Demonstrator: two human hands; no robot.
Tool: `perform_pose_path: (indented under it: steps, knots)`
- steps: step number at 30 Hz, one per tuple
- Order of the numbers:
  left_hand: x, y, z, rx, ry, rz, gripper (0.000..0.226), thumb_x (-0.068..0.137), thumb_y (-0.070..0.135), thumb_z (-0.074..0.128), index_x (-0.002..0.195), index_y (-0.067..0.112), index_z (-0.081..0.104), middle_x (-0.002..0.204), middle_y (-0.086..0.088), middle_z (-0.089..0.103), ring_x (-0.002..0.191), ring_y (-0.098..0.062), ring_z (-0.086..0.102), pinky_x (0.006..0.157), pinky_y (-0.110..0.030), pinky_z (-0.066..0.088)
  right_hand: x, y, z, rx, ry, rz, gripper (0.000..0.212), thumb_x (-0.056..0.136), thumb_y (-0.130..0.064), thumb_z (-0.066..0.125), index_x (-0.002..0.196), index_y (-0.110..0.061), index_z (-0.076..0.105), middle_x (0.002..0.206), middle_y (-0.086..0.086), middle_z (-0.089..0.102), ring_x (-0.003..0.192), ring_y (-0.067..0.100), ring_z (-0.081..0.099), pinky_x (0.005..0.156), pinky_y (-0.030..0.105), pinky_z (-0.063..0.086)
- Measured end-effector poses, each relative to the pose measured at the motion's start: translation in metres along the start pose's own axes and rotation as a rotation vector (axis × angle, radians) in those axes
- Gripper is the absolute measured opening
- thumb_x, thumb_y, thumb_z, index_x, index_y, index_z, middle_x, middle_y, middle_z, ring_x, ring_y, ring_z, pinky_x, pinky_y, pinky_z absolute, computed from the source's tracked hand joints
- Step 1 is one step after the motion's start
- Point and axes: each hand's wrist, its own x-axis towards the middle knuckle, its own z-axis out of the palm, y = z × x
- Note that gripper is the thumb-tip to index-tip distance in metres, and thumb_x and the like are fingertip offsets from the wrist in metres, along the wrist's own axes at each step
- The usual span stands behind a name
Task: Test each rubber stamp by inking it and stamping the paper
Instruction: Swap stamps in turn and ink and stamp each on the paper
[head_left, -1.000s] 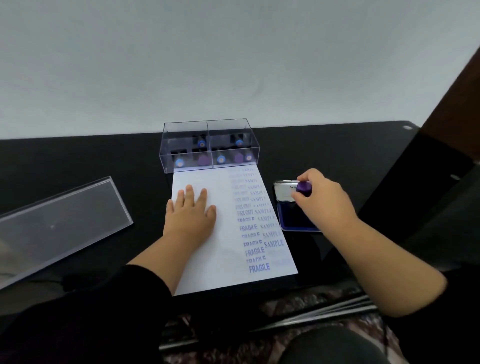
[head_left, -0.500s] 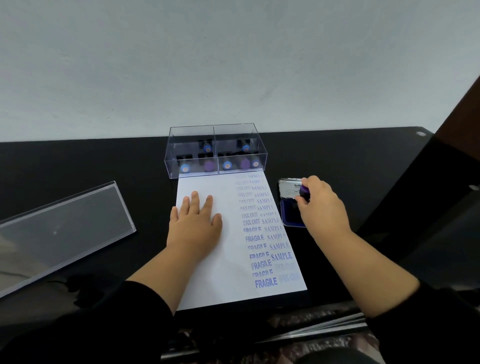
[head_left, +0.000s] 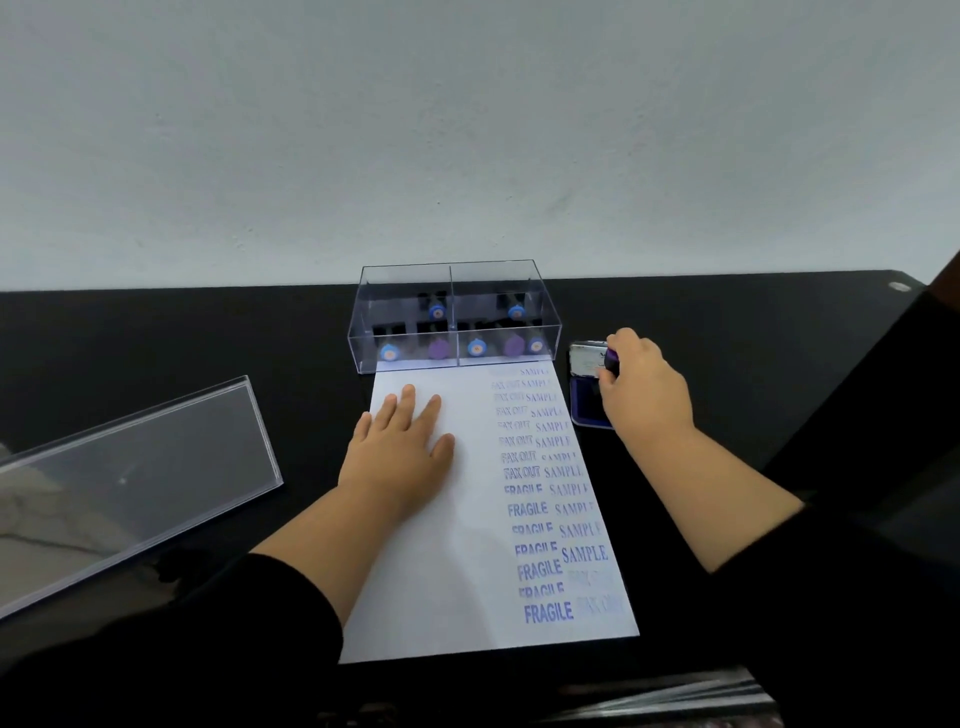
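Note:
A white sheet of paper (head_left: 467, 545) lies on the black table, with columns of blue FRAGILE, FAX OUT and SAMPLE prints down its right side. My left hand (head_left: 400, 447) rests flat on the sheet's upper left part, fingers straight. My right hand (head_left: 644, 395) grips a purple-handled rubber stamp (head_left: 612, 358) and holds it down over the blue ink pad (head_left: 584, 410), which lies open to the right of the paper with its silver lid (head_left: 586, 358) tipped back. The hand hides the stamp's face.
A clear two-compartment box (head_left: 454, 317) with several blue- and purple-capped stamps stands at the top edge of the paper. Its clear lid (head_left: 130, 478) lies on the table (head_left: 156, 338) to the left. A pale wall rises behind the table.
The view has tilted, so everything sits lower in the frame. My right hand has shifted slightly toward the far end of the ink pad with the stamp. My left hand stays on the paper.

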Motion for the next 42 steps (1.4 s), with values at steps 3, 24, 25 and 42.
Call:
perform_pose_path:
  steps: [3,24,25,42]
  knots:
    - [0.004,-0.003,0.000,-0.003,0.000,0.009,0.056,0.100,0.047,0.018,0.152,0.032,0.000,0.159,0.004,-0.013,0.146,-0.013,-0.010,0.118,-0.034,-0.007,-0.003,0.003,0.003,0.003,0.034,-0.028,0.020,0.095,-0.018,0.049,0.113,-0.011,0.044,0.109,0.010,0.051,0.082,0.027,0.055,0.069,0.038,0.049]
    - [0.012,-0.018,-0.011,-0.183,0.071,-0.049,0.054,0.099,0.046,0.032,0.150,0.037,0.018,0.159,0.012,0.009,0.145,-0.016,0.007,0.116,-0.033,0.012,0.016,-0.065,0.019,0.313,0.011,-0.136,0.028,0.092,-0.022,0.057,0.118,-0.017,0.048,0.113,0.003,0.054,0.088,0.021,0.057,0.073,0.036,0.048]
    - [0.013,-0.018,-0.011,-0.184,0.076,-0.047,0.054,0.099,0.045,0.032,0.150,0.037,0.018,0.159,0.012,0.009,0.145,-0.016,0.007,0.116,-0.033,0.011,0.018,-0.069,0.024,0.315,0.008,-0.144,0.028,0.092,-0.023,0.057,0.118,-0.017,0.047,0.112,0.002,0.054,0.086,0.021,0.056,0.071,0.034,0.047]
    - [0.030,-0.022,-0.010,-0.058,0.076,-0.034,0.060,0.098,0.051,0.027,0.152,0.034,0.007,0.160,0.007,-0.002,0.145,-0.016,0.006,0.116,-0.031,0.003,0.043,-0.081,0.058,0.442,0.017,-0.106,0.026,0.089,-0.026,0.060,0.114,-0.021,0.053,0.111,-0.006,0.056,0.080,0.011,0.052,0.071,0.028,0.044]
